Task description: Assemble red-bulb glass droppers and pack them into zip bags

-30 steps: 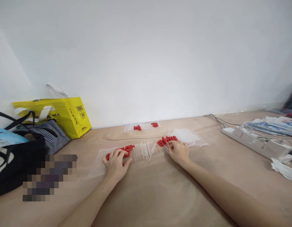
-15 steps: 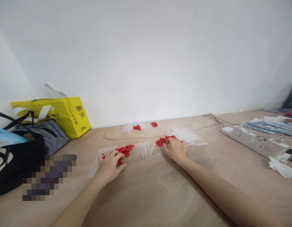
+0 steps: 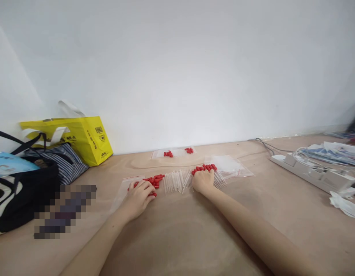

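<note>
My left hand (image 3: 139, 196) rests at the left pile of red pieces (image 3: 156, 179), its fingers curled over some of them, with one red piece by the thumb. My right hand (image 3: 203, 181) lies with folded fingers against the near side of a row of red pieces (image 3: 204, 168); its fingertips are hidden. Thin white sticks (image 3: 176, 181) lie side by side between the two hands, and more clear sticks (image 3: 219, 179) show right of my right hand. A clear bag (image 3: 121, 193) with a red edge lies beside my left hand.
Behind, near the wall, a clear bag (image 3: 179, 153) holds two small red groups. Clear bags (image 3: 229, 165) lie right of the red row. Yellow bag (image 3: 94, 142), striped pouch (image 3: 66, 163) and black bag (image 3: 28, 201) stand left; a power strip (image 3: 309, 172) with cables lies right.
My right hand has moved slightly left and toward me, its fingers now folded, uncovering more red pieces and sticks. My left fingers have drawn closer together around a red piece. The view has shifted slightly.
</note>
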{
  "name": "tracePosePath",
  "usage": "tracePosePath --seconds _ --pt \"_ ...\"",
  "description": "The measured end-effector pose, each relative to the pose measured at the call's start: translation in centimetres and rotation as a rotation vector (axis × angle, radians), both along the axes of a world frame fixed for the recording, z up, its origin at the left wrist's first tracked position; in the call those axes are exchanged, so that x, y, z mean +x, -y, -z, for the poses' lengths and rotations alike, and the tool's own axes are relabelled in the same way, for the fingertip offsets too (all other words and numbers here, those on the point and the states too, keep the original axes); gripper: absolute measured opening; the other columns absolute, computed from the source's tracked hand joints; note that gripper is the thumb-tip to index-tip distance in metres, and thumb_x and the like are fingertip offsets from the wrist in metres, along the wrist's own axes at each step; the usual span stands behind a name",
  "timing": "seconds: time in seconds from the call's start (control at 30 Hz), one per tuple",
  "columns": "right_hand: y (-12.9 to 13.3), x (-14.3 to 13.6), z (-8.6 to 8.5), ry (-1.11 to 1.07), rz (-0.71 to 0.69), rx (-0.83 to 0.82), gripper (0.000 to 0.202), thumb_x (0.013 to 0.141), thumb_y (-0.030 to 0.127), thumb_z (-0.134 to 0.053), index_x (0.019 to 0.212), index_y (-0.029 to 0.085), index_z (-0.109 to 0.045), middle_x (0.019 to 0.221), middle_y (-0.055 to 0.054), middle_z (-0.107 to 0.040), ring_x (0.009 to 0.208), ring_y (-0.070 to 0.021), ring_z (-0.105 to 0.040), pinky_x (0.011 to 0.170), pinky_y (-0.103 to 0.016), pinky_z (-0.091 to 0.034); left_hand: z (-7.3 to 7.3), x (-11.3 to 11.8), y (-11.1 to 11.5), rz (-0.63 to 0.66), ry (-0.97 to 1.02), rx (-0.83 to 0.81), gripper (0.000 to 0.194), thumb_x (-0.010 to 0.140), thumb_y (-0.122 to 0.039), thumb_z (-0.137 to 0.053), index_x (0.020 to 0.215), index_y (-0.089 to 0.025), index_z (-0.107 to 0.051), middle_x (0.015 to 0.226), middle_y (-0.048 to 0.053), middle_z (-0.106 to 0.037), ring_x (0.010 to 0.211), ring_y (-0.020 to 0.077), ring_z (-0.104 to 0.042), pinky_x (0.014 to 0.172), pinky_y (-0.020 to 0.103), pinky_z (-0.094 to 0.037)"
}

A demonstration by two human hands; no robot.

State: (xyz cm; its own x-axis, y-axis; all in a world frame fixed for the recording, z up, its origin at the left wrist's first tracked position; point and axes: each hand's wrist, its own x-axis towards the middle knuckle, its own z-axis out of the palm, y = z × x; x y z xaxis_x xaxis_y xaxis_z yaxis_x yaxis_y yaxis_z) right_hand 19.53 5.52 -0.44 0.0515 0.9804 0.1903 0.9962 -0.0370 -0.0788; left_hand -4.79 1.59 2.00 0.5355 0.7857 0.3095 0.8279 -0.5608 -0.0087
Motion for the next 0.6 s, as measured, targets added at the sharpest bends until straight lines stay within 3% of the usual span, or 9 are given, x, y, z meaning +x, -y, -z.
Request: tracePosePath --seconds 0.23,0.33,0.43,0.53,0.6 --pt "1.5 0.3 -1.1 0.029 -0.048 -0.048 0.021 0.076 0.017 -0.045 0.073 0.014 -0.066 0.075 -0.016 -0.065 0.08 -0.0259 -0.057 0.073 -0.04 -0.025 1.2 3.6 2.0 0.133 0.235 -0.141 0.011 0.083 -0.023 -0.042 0.079 -0.02 -0.052 0.081 0.003 -0.059 0.08 0.0189 -0.052 0.071 0.031 -0.04" --pt "3.3 1.2 -1.4 0.034 -0.119 -0.036 0.02 0.078 0.016 -0.044 0.075 0.013 -0.063 0.075 -0.015 -0.064 0.075 -0.0236 -0.057 0.071 -0.037 -0.027 2.3 5.0 2.5 0.254 0.34 -0.198 0.018 0.085 -0.018 -0.036 0.096 -0.02 -0.051 0.085 0.004 -0.058 0.08 0.0165 -0.053 0.071 0.029 -0.042" --pt "5.0 2.1 -1.0 0.019 -0.289 0.02 0.017 0.081 0.019 -0.044 0.082 0.012 -0.059 0.08 -0.014 -0.063 0.078 -0.0218 -0.055 0.069 -0.032 -0.029 2.9 5.7 2.9 0.356 0.368 -0.235 0.022 0.086 -0.016 -0.033 0.099 -0.021 -0.051 0.092 0.005 -0.057 0.086 0.0161 -0.053 0.075 0.028 -0.042" --pt "6.1 2.8 0.0 -0.01 -0.503 0.096 0.012 0.081 0.019 -0.045 0.081 0.014 -0.056 0.08 -0.009 -0.061 0.083 -0.0208 -0.052 0.069 -0.029 -0.03 2.7 5.5 3.5 0.349 0.384 -0.291 0.017 0.083 -0.014 -0.036 0.092 -0.02 -0.05 0.087 0.004 -0.057 0.08 0.015 -0.053 0.073 0.027 -0.043" --pt "6.4 3.2 0.6 -0.012 -0.567 0.11 0.009 0.081 0.019 -0.046 0.078 0.015 -0.054 0.079 -0.007 -0.06 0.08 -0.0202 -0.05 0.068 -0.029 -0.03 2.5 5.1 3.9 0.346 0.394 -0.312 0.014 0.079 -0.013 -0.039 0.087 -0.02 -0.048 0.082 0.002 -0.056 0.074 0.0141 -0.053 0.07 0.026 -0.044"
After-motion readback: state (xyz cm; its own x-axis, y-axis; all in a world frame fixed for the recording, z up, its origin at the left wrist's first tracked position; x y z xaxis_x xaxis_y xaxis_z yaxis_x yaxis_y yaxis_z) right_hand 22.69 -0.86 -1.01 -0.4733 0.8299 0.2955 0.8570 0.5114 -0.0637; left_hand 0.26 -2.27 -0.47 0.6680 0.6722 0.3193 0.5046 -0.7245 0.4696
